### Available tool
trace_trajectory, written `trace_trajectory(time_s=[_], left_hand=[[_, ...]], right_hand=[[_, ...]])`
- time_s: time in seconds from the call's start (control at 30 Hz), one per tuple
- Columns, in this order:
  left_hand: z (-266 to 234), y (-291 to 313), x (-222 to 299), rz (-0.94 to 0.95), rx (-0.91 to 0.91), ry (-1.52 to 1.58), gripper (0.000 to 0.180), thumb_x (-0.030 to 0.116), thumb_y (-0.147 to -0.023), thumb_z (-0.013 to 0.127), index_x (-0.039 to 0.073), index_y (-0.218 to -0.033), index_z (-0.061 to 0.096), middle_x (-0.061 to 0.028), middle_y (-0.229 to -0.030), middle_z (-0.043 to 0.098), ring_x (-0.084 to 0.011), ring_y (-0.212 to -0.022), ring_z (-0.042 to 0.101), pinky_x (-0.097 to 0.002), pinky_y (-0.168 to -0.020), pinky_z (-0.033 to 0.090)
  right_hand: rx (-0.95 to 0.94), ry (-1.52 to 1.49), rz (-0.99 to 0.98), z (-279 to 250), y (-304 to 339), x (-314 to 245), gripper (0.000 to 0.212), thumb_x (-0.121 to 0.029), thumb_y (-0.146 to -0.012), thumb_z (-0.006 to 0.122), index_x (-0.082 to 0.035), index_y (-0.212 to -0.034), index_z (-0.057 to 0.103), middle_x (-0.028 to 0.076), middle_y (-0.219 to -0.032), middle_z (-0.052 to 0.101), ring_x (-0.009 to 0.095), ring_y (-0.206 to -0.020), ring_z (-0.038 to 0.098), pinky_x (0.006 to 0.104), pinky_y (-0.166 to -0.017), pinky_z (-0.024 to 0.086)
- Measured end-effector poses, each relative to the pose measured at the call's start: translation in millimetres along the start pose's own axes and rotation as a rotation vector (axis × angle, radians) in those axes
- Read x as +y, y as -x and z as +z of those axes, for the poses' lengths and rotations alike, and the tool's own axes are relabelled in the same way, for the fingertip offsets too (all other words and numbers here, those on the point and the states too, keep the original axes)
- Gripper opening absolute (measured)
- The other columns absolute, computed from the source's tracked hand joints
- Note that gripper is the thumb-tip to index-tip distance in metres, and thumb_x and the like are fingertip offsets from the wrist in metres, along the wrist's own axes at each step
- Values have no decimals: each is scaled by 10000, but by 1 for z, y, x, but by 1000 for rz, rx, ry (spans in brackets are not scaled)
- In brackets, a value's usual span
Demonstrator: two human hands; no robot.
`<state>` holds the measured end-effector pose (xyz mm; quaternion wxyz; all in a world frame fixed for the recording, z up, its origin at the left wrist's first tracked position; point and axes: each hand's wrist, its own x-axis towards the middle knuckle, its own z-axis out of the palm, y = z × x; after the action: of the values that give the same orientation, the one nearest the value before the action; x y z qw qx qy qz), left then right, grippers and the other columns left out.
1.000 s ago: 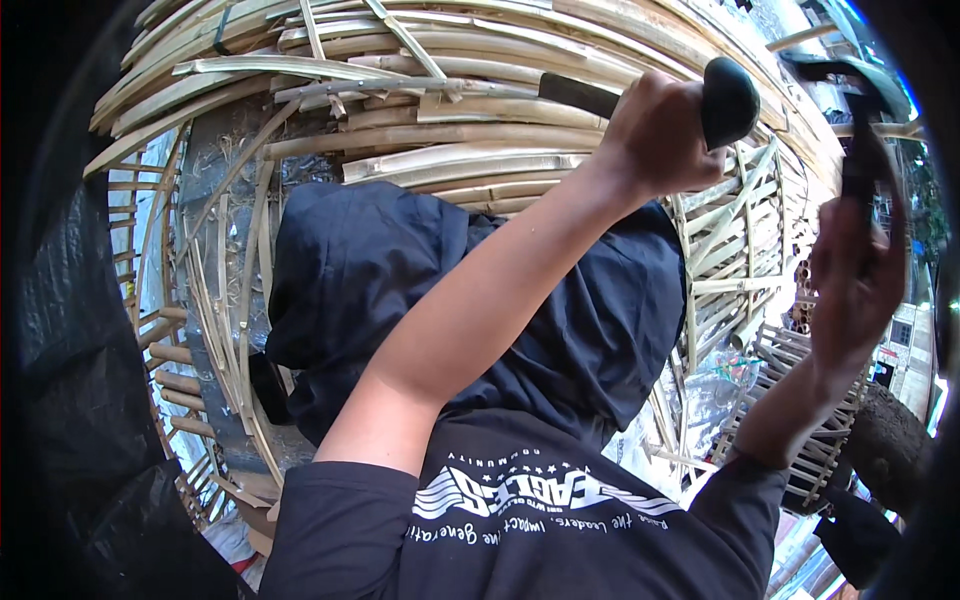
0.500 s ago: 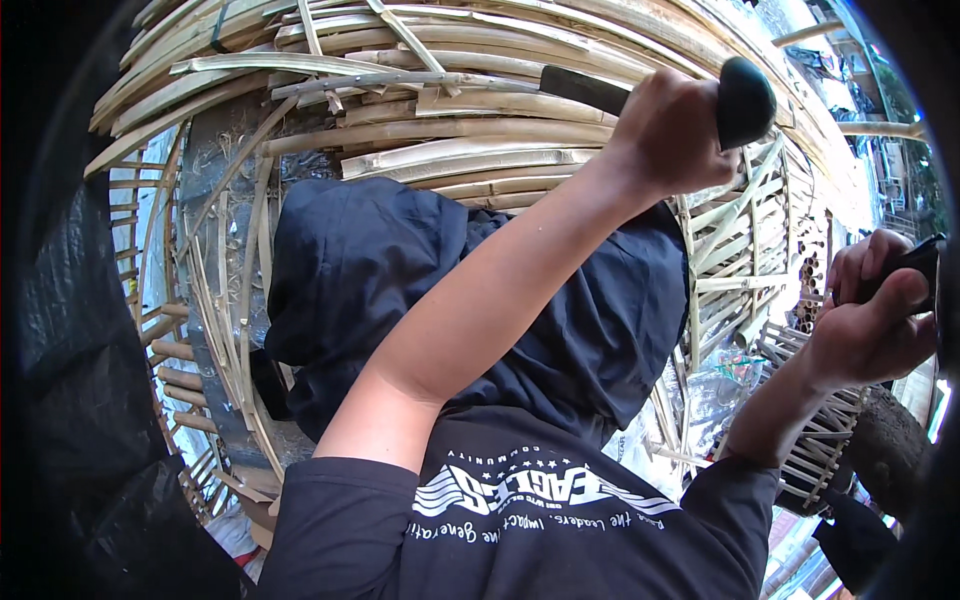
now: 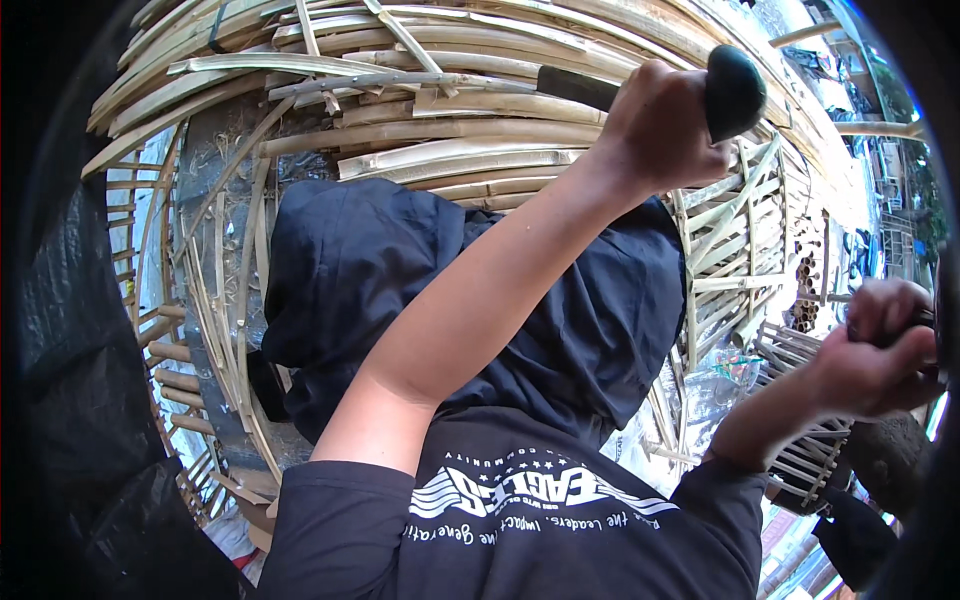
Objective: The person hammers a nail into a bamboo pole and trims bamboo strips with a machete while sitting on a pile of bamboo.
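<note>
My left hand (image 3: 662, 128) is closed around the dark grip of a knife with a bulbous dark green handle end (image 3: 735, 92). Its flat, dark blade (image 3: 576, 88) points left over the split bamboo strips (image 3: 450, 130). The blade's end lies close to a thin bamboo stick (image 3: 400, 80). At the far right rim, my right hand (image 3: 880, 350) has its fingers curled around something dark. Most of that thing is cut off by the picture's edge, so its kind cannot be made out.
My lap in dark cloth (image 3: 470, 290) lies under my left forearm. A bamboo lattice (image 3: 735, 240) stands right of my knees. Slatted bamboo frames (image 3: 170, 370) and black plastic sheeting (image 3: 90, 420) are at left. Several hollow bamboo ends (image 3: 806, 290) show farther right.
My left hand and the knife have shifted slightly left and up. My right hand has dropped lower, and less of the dark thing in it shows.
</note>
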<state>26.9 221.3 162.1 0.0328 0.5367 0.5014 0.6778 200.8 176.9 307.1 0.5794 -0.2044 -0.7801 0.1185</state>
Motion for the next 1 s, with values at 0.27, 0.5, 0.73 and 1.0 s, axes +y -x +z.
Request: trace_trajectory(time_s=[0.27,0.5,0.73,1.0], left_hand=[[-11,4,1,21,49,17,126,149,-645,701,57,-645,615,-153,-638,645,-346,-610,661,-390,-631,567],[-10,1,2,111,97,7,149,72,-744,693,58,-621,610,-132,-569,620,-261,-520,657,-357,-532,519],[-6,-4,6,49,32,-4,107,142,-647,681,76,-621,601,-150,-637,646,-333,-595,655,-403,-605,552],[2,3,6,33,-32,-6,112,170,-630,695,86,-656,627,-149,-670,660,-337,-622,663,-397,-642,571]], right_hand=[[-216,-44,274,-9,5,12,329,-320,-1011,583,-6,-1109,559,54,-717,551,60,-496,436,211,-410,307],[-499,388,57,-9,12,32,294,-190,-974,601,11,-1187,581,129,-883,647,222,-825,569,351,-752,430],[-271,-63,111,-26,-15,15,222,-260,-1011,597,-41,-1023,564,20,-724,536,42,-543,425,221,-467,317],[-407,-14,267,-29,-3,14,294,-203,-1019,575,-33,-1260,570,54,-811,594,53,-533,475,205,-438,336]])
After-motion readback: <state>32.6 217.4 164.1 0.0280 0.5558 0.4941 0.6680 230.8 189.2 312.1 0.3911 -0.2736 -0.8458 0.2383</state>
